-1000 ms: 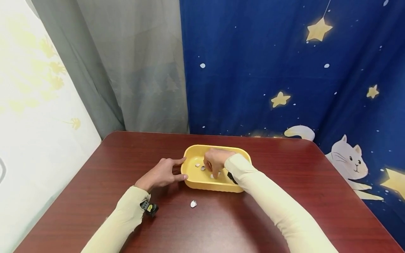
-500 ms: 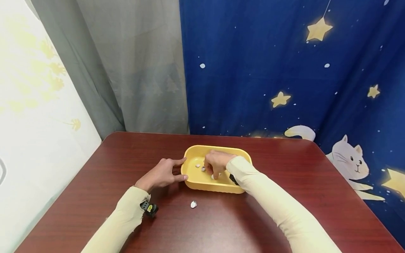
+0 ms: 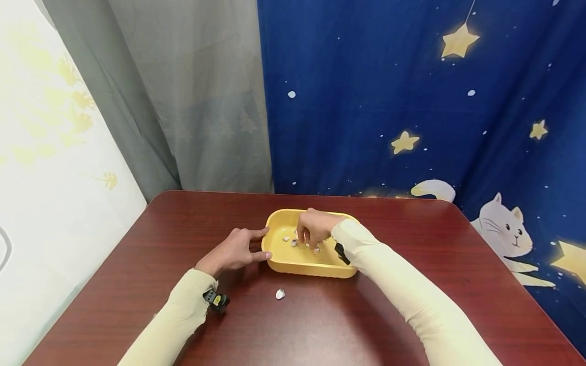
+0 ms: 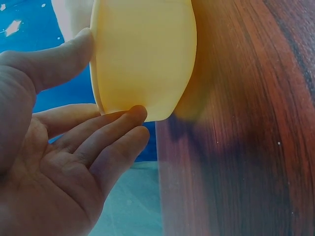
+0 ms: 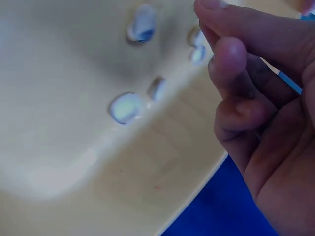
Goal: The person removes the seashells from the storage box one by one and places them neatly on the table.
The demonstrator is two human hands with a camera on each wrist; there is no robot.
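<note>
A yellow oblong basin (image 3: pixel 311 269) stands on the table, with several small white shell-like pieces (image 5: pixel 125 108) on its floor. My left hand (image 3: pixel 234 250) steadies the basin's left end, thumb and fingers spread and mostly straight against its wall; the left wrist view shows the fingertips (image 4: pixel 138 113) right at the yellow edge. My right hand (image 3: pixel 316 227) reaches down inside the basin, its fingers curled above the pieces. In the right wrist view the foremost fingertips run to the top edge of the picture, and I cannot tell whether they pinch a piece.
One white piece (image 3: pixel 280 294) lies on the dark red wooden table (image 3: pixel 293 330) in front of the basin. Behind the table hang a grey curtain (image 3: pixel 215 117) and a blue starry curtain (image 3: pixel 348 117). A black wrist device (image 3: pixel 217 301) sits on the left sleeve.
My right hand has lifted slightly away from the basin's front wall toward the far side, showing more pieces beneath it. The left hand and the basin have stayed put.
</note>
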